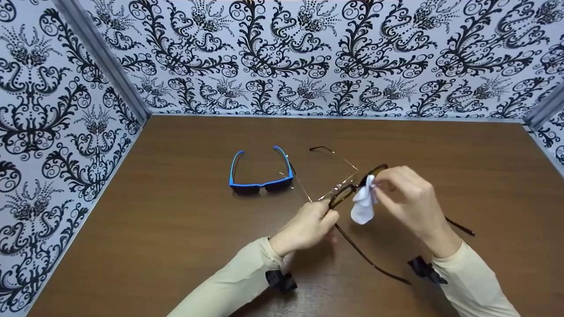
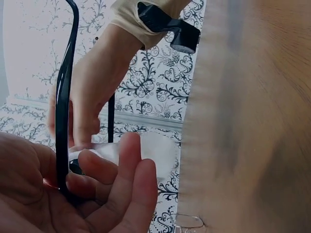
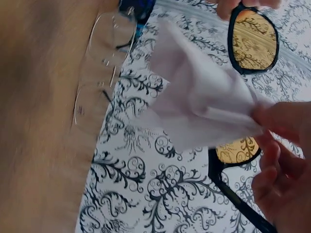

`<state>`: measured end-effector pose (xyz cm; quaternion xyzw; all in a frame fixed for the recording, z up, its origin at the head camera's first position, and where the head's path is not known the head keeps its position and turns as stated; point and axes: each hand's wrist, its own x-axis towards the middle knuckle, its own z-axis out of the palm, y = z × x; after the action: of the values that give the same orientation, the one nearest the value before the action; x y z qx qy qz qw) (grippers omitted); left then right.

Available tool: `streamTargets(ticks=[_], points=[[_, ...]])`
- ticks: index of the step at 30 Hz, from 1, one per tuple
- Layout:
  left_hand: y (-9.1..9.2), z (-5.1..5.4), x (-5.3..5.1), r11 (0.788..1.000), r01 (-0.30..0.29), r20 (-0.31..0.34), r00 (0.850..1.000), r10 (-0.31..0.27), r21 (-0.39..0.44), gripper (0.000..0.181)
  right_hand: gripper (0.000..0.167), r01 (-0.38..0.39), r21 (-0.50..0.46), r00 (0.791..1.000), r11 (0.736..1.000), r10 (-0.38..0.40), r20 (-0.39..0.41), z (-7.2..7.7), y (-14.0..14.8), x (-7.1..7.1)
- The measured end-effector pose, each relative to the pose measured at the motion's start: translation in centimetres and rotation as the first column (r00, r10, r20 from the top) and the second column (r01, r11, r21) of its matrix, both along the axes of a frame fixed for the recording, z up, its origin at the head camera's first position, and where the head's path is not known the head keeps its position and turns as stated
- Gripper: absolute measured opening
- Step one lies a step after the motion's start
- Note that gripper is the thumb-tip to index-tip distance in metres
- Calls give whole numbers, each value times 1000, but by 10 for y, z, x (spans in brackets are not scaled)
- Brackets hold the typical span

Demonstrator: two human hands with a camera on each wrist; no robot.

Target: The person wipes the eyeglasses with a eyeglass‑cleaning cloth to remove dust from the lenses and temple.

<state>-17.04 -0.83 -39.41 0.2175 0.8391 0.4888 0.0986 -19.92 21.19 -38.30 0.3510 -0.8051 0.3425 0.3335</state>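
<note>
Dark-framed glasses with yellow-tinted lenses (image 3: 253, 40) are up above the table, arms unfolded toward the person. My left hand (image 1: 308, 226) pinches them at the left end of the frame, by the hinge; in the left wrist view one dark temple (image 2: 63, 107) rises past the palm. The right hand (image 1: 410, 202) pinches a white cloth (image 1: 363, 207) at the other lens. That cloth hangs loosely below the fingers and, in the right wrist view, covers part of the frame. Exactly how the fingertips press on the lens is hidden.
Blue-framed sunglasses (image 1: 261, 185) with dark lenses lie unfolded on the brown table (image 1: 176, 211). Right of them, thin gold-wire glasses (image 1: 326, 194) lie behind the hands, partly covered. Patterned walls (image 1: 282, 57) close off the back and sides.
</note>
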Motion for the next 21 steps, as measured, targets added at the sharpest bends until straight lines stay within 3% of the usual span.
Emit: streamTargets(ticks=[3, 5, 8, 10, 13, 17, 21], points=[[-1, 1, 0, 1000, 7, -3, 1000, -7, -4, 18, 27, 35, 104, 999, 994, -33, -18, -1, 1, 1], [-1, 2, 0, 1000, 16, -13, 1000, -16, -15, 18, 29, 114, 111, 993, 987, -110, -40, -1, 1, 3], [-1, 4, 0, 999, 27, -28, 999, -28, -34, 18, 24, 245, 10, 969, 969, -245, -42, 0, -3, 4], [0, 4, 1, 999, 31, -22, 999, -32, -35, 18, 20, 281, -78, 957, 957, -285, -46, 1, -5, 4], [0, 5, 1, 999, 32, -12, 999, -32, -26, 19, 18, 209, -148, 973, 967, -220, -64, 2, -8, 4], [0, 6, 1, 1000, 30, 11, 999, -30, -3, 20, 20, 101, -70, 992, 992, -106, -68, 3, -6, 3], [-3, 6, 1, 999, 44, 20, 999, -44, -5, 18, 17, 203, 9, 978, 979, -203, -52, 2, -4, 5]])
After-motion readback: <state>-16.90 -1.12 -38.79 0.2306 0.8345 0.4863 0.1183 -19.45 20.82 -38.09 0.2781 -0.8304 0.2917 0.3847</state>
